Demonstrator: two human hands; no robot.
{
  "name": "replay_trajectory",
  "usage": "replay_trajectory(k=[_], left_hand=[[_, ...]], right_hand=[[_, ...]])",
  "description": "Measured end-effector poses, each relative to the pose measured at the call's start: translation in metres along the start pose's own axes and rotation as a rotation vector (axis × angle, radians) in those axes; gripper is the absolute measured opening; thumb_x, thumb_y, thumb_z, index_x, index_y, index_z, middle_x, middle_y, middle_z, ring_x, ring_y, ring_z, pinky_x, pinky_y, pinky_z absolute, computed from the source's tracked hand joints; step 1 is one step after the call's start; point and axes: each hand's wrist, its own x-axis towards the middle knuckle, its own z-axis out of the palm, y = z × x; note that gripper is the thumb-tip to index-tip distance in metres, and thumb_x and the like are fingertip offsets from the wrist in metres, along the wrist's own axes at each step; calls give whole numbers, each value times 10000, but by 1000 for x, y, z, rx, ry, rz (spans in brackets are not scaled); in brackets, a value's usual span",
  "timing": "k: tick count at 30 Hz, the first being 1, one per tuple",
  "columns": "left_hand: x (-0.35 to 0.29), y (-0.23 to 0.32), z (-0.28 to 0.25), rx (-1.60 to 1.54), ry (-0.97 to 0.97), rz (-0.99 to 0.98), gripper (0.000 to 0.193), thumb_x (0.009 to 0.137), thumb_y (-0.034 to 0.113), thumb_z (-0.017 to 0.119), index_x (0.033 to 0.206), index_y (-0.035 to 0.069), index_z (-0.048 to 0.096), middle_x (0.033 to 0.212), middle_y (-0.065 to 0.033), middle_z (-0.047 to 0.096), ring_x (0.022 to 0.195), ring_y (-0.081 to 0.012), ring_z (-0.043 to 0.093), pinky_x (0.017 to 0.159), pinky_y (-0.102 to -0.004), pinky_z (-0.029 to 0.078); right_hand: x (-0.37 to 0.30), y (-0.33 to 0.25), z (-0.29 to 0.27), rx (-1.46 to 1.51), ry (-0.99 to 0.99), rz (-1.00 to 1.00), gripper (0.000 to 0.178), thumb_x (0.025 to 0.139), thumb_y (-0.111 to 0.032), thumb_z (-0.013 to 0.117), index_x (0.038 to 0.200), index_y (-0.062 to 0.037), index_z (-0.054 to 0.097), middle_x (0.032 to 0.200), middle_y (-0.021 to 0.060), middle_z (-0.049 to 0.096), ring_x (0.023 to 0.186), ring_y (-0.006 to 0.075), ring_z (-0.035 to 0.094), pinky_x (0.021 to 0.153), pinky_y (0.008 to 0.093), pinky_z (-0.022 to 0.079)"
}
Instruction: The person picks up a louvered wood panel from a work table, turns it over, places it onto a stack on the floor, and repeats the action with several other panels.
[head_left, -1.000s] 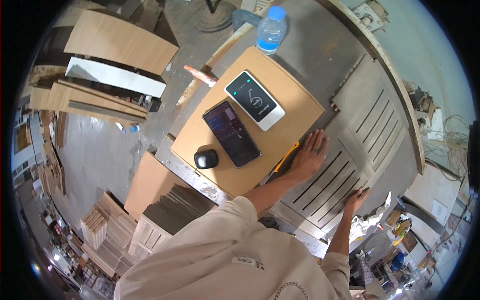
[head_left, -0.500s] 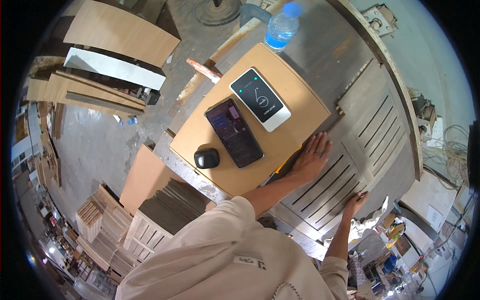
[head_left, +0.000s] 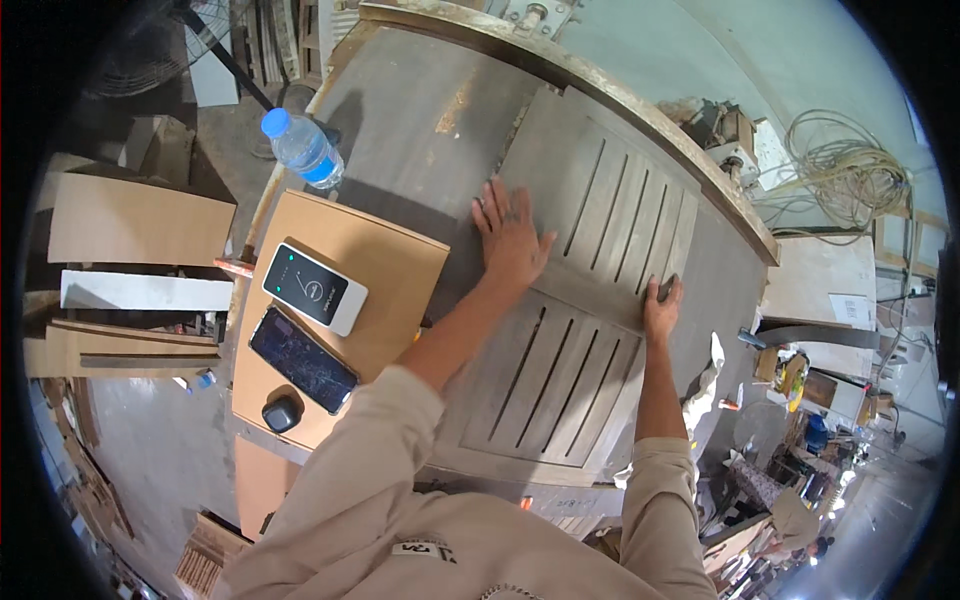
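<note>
A grey-brown slatted wooden panel (head_left: 580, 277) lies flat on the workbench (head_left: 410, 120), its slots in two groups. My left hand (head_left: 512, 240) rests on the panel's left side, fingers spread and holding nothing. At the panel's right edge is my right hand (head_left: 661, 312), its fingers curled around a small dark piece (head_left: 666, 288) too covered to name. To the left of my left forearm, a cardboard box (head_left: 395, 265) carries a white device with a dark screen (head_left: 314, 287), a smartphone (head_left: 303, 360) and a small black case (head_left: 282, 412).
A water bottle (head_left: 303, 150) with a blue cap stands beyond the box. A raised curved rail (head_left: 600, 85) borders the bench's far side. Coiled cables (head_left: 845, 180) hang at the right. Boards (head_left: 140, 225) are stacked at the left, and a crumpled white scrap (head_left: 706, 385) lies near my right forearm.
My view has turned and shifted to the right. My left hand has moved from beside the box farther up the panel. My right hand has moved farther up the panel's right edge.
</note>
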Motion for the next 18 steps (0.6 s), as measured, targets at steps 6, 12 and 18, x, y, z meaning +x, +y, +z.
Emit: replay_trajectory(k=[6, 12, 18], left_hand=[[5, -11, 28, 17, 6, -18, 810, 919, 510, 432, 1449, -46, 177, 1454, -390, 101, 1380, -494, 61, 1109, -556, 59], [18, -7, 26, 288, 40, 0, 861, 881, 502, 503, 1465, -22, 151, 1459, -386, 98, 1359, -521, 82, 1092, -609, 72], [15, 5, 28, 148, 77, -41, 827, 892, 458, 518, 1422, -88, 196, 1419, -398, 188, 1320, -514, 173, 1088, -583, 124]], right_hand=[[-7, 22, 5, -107, 35, -86, 560, 941, -415, 498, 1375, -72, 416, 1421, 255, 362, 1284, 409, 396, 1043, 450, 354], [0, 3, 0, -214, 22, -213, 532, 969, -411, 397, 1414, -121, 370, 1454, 197, 342, 1277, 393, 402, 1032, 450, 370], [3, 17, 7, -266, 19, -158, 571, 955, -443, 383, 1421, -114, 356, 1465, 219, 309, 1299, 390, 374, 1069, 439, 313]])
